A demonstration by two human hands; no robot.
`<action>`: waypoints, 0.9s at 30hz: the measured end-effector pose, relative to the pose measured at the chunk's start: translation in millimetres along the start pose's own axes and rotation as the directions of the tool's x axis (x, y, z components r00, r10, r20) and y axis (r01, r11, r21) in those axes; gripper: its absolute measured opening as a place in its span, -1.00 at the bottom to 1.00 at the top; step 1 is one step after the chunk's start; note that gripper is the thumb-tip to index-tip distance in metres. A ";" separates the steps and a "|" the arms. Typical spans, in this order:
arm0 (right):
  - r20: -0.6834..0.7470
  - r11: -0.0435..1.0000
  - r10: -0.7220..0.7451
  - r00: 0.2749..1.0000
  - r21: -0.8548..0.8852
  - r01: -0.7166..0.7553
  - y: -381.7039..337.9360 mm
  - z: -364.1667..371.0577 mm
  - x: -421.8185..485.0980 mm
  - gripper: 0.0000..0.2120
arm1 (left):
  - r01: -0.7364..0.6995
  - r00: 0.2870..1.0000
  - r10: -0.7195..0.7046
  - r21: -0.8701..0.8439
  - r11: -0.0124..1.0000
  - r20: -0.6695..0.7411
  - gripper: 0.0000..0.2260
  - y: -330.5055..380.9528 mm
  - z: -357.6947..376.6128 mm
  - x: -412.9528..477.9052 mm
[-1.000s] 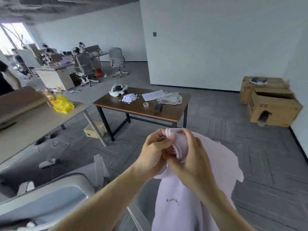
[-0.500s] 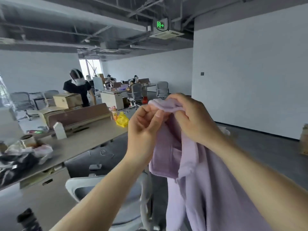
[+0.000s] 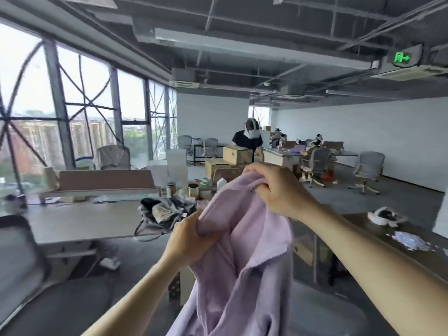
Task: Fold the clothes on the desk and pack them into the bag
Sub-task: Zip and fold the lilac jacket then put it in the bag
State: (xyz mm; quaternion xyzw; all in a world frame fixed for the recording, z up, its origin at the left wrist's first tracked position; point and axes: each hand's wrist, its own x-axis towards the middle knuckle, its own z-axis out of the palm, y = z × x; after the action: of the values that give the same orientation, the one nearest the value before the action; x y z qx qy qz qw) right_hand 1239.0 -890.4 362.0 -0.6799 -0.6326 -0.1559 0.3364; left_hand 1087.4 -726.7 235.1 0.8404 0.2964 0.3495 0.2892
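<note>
1. Head view, hands. The left hand (image 3: 191, 241) is closed on a fold of the lilac garment (image 3: 242, 263), its fingers curled into the cloth. The right hand (image 3: 278, 190), higher and to the right, grips the garment's top edge with curled fingers.
2. Head view, task object. The garment is held in the air in front of the person and hangs from both hands down to the bottom of the frame, apart from the desk (image 3: 80, 221).
3. Head view, change. Half a second earlier both hands were held close together at the top edge. Now the left hand is lower and apart from the right, with a span of cloth drawn between them. The view has swung left, so the windows (image 3: 80, 122) are in sight and the exit sign (image 3: 402, 57) sits at the upper right.
4. Head view, edges. A heap of fabric (image 3: 167, 212), grey and dark, lies at the desk's right end, with a strap looped over the near edge. Whether it includes a bag cannot be told.
5. Head view, room. A broad stretch of desktop is seen left of the heap. A grey chair (image 3: 48, 299) stands near the desk's front edge, and a dark desk (image 3: 388, 229) lies to the right, beyond the garment.
</note>
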 end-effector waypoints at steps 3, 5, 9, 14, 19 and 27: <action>0.079 0.997 -0.070 0.994 0.016 0.069 10.5 60.1 47.0 -0.76 | 0.082 0.994 -0.073 0.113 0.990 -0.080 -0.62 -61.2 -41.4 28.0; 0.112 0.993 -0.118 0.987 0.019 0.116 23.3 103.9 81.4 -0.77 | 0.148 0.974 -0.119 0.143 0.979 -0.195 -0.73 -98.6 -70.0 52.4; 0.176 0.976 -0.217 0.960 0.022 0.216 45.5 189.9 156.0 -0.68 | 0.218 0.925 -0.141 0.190 0.957 -0.354 -0.90 -150.2 -130.6 99.3; 0.213 0.955 -0.292 0.932 0.018 0.295 53.4 279.6 243.3 -0.73 | 0.278 0.898 -0.095 0.387 0.879 -0.431 -0.84 -188.1 -197.3 143.2; 0.230 0.960 -0.254 0.939 -0.060 0.274 59.1 364.4 319.2 -0.82 | 0.386 0.846 -0.101 0.471 0.793 -0.523 -0.75 -231.7 -237.7 181.8; 0.118 0.960 -0.220 0.968 -0.151 0.237 71.6 480.5 436.9 -0.72 | 0.394 0.790 -0.200 0.229 0.890 -0.580 -0.78 -346.9 -278.3 291.5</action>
State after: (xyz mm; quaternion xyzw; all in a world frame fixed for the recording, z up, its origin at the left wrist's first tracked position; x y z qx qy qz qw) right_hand 1271.4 -243.9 273.6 -0.6345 -0.7081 -0.2109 0.2269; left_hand 942.6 -217.0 279.6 0.6853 0.5514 0.4656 0.0971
